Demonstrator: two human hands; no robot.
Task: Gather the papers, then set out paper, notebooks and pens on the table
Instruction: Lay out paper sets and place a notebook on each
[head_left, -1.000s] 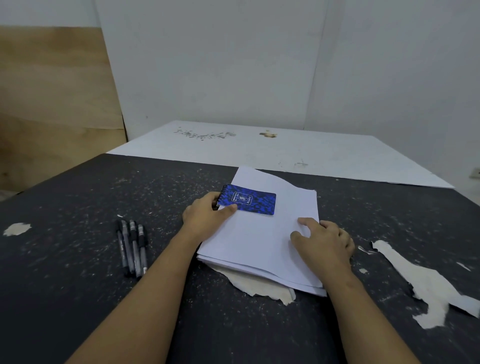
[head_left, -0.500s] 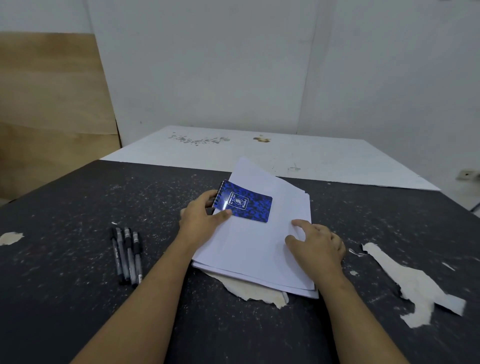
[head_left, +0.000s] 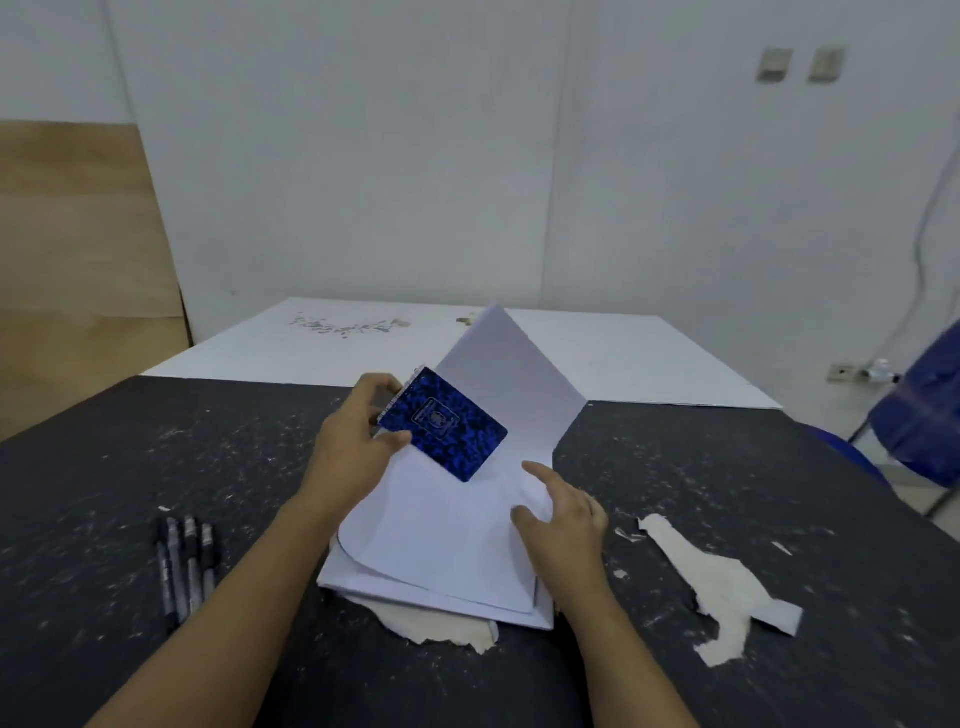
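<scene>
Two forearms are extended over the dark desk (head_left: 104, 467). The blue notebook (head_left: 444, 423) is pinched at its spiral edge between the thumb and fingers of the left hand (head_left: 353, 447) and tilted above the paper stack (head_left: 441, 540). The right hand (head_left: 563, 514) is laid on the stack, fingers spread and loose, nothing gripped. Four pens (head_left: 187, 564) are aligned left of the left forearm.

Pale walls (head_left: 363, 156), plywood panel (head_left: 67, 249), perhaps a blue chair (head_left: 919, 415).
</scene>
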